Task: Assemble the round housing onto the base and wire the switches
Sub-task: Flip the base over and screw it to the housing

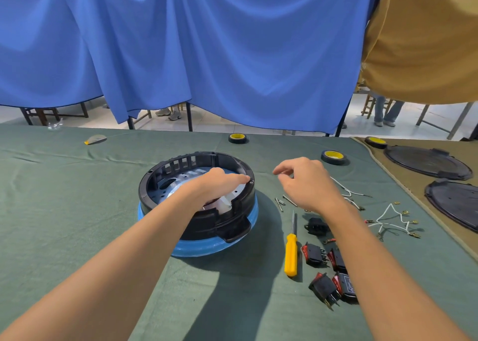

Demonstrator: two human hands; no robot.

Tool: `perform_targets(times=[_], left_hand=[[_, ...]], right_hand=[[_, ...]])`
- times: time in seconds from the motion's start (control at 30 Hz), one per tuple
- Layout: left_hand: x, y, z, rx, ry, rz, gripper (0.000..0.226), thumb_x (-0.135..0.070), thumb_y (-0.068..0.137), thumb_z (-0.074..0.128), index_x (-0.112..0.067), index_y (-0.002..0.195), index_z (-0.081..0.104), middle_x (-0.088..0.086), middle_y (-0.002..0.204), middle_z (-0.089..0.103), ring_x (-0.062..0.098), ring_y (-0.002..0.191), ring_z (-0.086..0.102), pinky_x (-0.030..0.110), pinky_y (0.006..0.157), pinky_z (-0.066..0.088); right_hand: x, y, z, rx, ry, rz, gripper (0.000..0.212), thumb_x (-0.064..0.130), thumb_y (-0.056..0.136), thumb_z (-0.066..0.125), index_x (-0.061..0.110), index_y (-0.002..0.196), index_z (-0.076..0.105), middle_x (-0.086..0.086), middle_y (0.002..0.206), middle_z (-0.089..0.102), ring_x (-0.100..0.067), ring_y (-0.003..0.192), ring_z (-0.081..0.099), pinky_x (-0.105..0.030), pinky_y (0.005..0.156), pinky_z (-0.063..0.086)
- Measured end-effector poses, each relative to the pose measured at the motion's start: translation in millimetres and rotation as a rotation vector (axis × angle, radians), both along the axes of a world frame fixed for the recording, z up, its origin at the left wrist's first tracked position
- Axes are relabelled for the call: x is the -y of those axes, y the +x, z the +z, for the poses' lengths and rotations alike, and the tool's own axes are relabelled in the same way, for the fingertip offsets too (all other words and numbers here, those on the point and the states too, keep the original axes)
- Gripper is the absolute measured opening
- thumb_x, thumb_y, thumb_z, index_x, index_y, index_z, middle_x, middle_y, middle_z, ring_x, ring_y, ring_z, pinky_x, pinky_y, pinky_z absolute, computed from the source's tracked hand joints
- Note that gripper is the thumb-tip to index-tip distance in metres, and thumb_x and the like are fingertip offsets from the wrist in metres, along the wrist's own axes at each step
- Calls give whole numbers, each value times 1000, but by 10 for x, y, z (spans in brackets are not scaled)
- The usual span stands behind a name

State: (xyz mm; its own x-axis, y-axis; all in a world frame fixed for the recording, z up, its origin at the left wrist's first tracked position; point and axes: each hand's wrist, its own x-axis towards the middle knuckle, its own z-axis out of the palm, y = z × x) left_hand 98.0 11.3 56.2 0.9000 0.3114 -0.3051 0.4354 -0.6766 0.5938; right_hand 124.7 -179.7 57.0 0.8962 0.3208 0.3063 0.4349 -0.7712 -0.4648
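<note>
The round black housing (181,163) sits on the blue base (196,250) in the middle of the green cloth, with a silver metal plate (178,181) inside it. My left hand (219,183) reaches across the housing, fingers stretched out, tips touching the right rim by a small hole. My right hand (307,183) hovers just right of the housing with thumb and forefinger curled close together; whether they pinch anything is unclear. Several red-and-black rocker switches (314,254) lie at the right, partly under my right forearm. White wires with terminals (390,216) lie further right.
A yellow screwdriver (291,252) lies beside the base, loose screws (280,202) above it, and a black socket part (316,225). Tape rolls (238,138) (333,156) stand at the back. Two round black grilles (426,162) rest on tan cloth at the right. A blue curtain hangs behind.
</note>
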Motion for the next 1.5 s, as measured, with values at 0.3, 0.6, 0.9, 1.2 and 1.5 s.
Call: perform_targets(times=[0.3,0.6,0.9,1.2,1.5], left_hand=[[101,-8,8,56,-242,130,78,-57,82,68,-10,139,41,20,140,51,31,120,57,34,70,44],[57,-63,42,-9,-399,150,74,-48,78,77,-10,133,45,14,119,56,35,108,56,49,96,48],[-5,-108,40,12,-435,124,90,-48,73,81,-13,143,38,19,130,54,41,115,57,56,101,45],[-36,-110,32,-5,-499,89,90,-48,67,83,-12,139,43,23,131,56,43,118,57,56,104,44],[-37,-120,20,87,-507,86,90,-46,67,84,-8,136,40,24,125,58,41,113,60,57,101,47]], right_hand=[[52,25,-53,-144,-29,-35,28,19,93,47,27,104,71,-6,107,70,-27,101,61,-42,90,52],[-101,-36,-277,-143,-275,-138,25,20,88,58,20,113,62,-11,114,59,-33,102,56,-34,71,39],[-163,-44,-377,-105,-259,-177,22,15,89,57,19,110,60,-11,114,59,-33,106,56,-34,73,38],[-142,-36,-332,-144,-216,-172,16,15,86,61,16,101,58,-12,108,58,-31,91,51,-33,70,39],[43,56,-192,-342,227,-74,14,-1,74,68,10,76,59,-10,69,70,-15,57,70,-33,60,60]])
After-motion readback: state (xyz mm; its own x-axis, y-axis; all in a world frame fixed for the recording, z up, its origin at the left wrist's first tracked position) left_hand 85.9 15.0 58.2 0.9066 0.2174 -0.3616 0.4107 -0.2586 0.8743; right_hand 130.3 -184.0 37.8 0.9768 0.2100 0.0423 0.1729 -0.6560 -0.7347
